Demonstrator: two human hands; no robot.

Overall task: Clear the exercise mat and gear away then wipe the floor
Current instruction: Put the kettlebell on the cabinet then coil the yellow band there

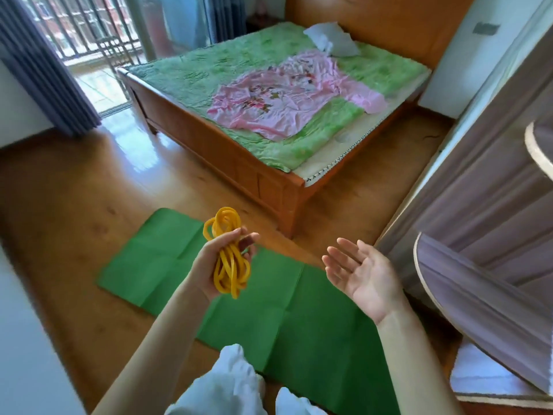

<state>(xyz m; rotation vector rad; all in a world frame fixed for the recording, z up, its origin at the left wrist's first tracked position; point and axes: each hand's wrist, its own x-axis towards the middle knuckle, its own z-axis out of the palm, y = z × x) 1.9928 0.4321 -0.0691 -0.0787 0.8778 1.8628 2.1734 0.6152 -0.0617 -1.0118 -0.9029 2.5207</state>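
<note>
A green exercise mat (269,298) lies flat on the wooden floor in front of me, with fold creases across it. My left hand (215,265) is raised over the mat and holds a bundle of yellow rubber bands (229,256), coiled in several loops. My right hand (362,274) is held up to the right of it, palm up, fingers spread, with nothing in it. My legs in white trousers (236,381) show at the bottom edge, standing at the near end of the mat.
A wooden bed (227,157) with a green cover and pink cloth stands just beyond the mat. A grey fabric wardrobe (478,235) fills the right side. Curtains and a balcony door are at the far left. Bare wooden floor (74,205) lies left of the mat.
</note>
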